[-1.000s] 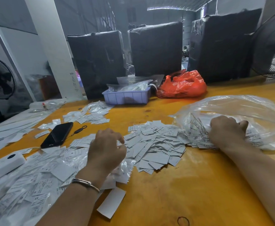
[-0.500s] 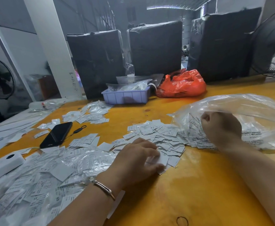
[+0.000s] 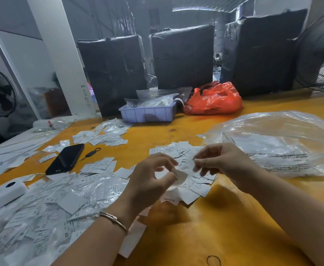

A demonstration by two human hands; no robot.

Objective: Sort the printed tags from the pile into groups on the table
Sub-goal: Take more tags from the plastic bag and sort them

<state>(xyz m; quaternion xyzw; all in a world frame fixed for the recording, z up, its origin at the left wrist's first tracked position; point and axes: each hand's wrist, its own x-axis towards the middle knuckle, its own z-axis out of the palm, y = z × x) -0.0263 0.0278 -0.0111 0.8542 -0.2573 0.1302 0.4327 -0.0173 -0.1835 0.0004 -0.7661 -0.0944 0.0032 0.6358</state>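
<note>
Head view: both hands hover above the tag pile point(image 3: 188, 169) mid-surface, left hand point(image 3: 153, 177) pinching one blurred tag point(image 3: 180, 176), right hand point(image 3: 220, 162) in a narrow grip on that tag's far edge, I think. Best to peel singly, read the print, then place it.

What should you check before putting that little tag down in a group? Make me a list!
1. Tag held: ok, left hand pinches it.
2. Right hand helping: ok, its fingers pinch papers above the pile.
3. Print readable: cannot tell, blurred.
4. Only one tag held: cannot tell.
5. Groups to drop into: ok, small heaps lie beyond the phone.
6. Bare table near the hands: ok.
</note>
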